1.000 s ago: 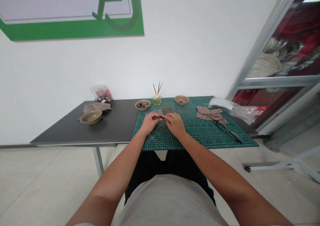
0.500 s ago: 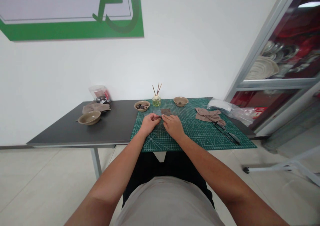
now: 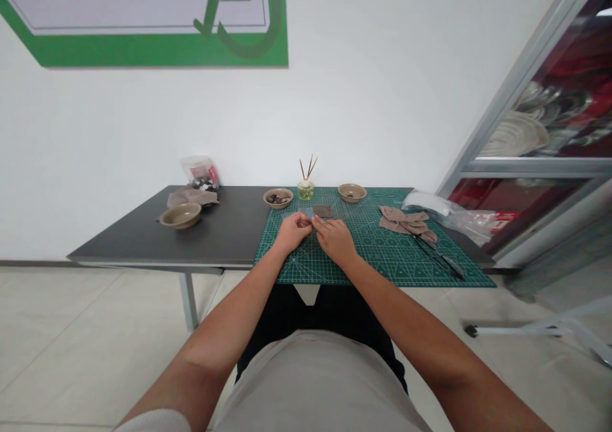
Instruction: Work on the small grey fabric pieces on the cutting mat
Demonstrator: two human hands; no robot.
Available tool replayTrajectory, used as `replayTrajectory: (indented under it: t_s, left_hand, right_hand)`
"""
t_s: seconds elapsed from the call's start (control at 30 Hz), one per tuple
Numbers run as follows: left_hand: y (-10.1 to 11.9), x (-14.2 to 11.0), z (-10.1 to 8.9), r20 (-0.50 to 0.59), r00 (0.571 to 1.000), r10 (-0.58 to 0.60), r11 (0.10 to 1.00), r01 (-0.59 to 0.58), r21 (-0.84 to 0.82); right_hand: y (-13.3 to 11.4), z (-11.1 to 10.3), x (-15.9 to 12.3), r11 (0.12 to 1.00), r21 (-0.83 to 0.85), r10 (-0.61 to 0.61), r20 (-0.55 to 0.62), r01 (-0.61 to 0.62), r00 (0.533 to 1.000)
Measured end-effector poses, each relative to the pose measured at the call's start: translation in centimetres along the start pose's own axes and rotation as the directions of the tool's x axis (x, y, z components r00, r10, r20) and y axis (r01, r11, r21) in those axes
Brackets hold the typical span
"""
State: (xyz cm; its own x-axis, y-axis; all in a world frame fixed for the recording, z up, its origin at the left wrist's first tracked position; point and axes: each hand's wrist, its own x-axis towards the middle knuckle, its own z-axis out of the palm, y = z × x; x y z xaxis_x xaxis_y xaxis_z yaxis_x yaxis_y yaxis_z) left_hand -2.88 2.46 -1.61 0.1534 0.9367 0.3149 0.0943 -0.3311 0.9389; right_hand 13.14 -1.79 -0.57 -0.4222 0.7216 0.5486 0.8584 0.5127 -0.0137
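Note:
My left hand [image 3: 293, 231] is closed in a pinch over the green cutting mat [image 3: 382, 247]. Fingertip to fingertip with it is my right hand [image 3: 335, 237], its fingers pressed together. Whatever small thing lies between them is hidden by the fingers. Just beyond the fingertips, a flat brown square piece [image 3: 322, 211] and a flat grey-blue piece [image 3: 305, 211] lie on the mat; their material cannot be made out. Behind the hands stands a tan bowl [image 3: 265, 201] holding several dark and brownish stones [image 3: 278, 198]. A second tan bowl [image 3: 352, 194] has something small and dark inside.
A glass reed diffuser [image 3: 306, 190] stands between those bowls. To the right lie a brown cloth [image 3: 404, 219], dark-framed glasses [image 3: 440, 257] and a clear plastic bag [image 3: 466, 218]. On the left are another bowl [image 3: 180, 216], a cloth [image 3: 189, 197] and a clear bag [image 3: 201, 172].
The camera view has shifted slightly, so the whole scene sits a little further right. Both hands stay together at the same place on the mat, with their fingers slightly moved.

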Motion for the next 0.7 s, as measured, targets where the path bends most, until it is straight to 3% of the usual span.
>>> replayTrajectory:
  t_s: [0.2,0.37,0.7]
  left_hand:
    - [0.1,0.0,0.0,0.0,1.0,-0.012,0.999,0.012,-0.037]
    - [0.5,-0.1,0.0,-0.013,0.999,0.03,0.998,-0.03,-0.059]
    - [0.5,-0.2,-0.2,-0.014,1.0,-0.022,0.998,0.021,-0.051]
  right_hand:
    - [0.2,0.4,0.0,0.999,0.009,0.041,-0.037,-0.041,0.998]
    - [0.5,0.8,0.0,0.997,0.05,-0.055,-0.059,0.058,0.997]
    - [0.4,1.1,0.0,0.997,0.044,-0.068,-0.07,0.071,0.995]
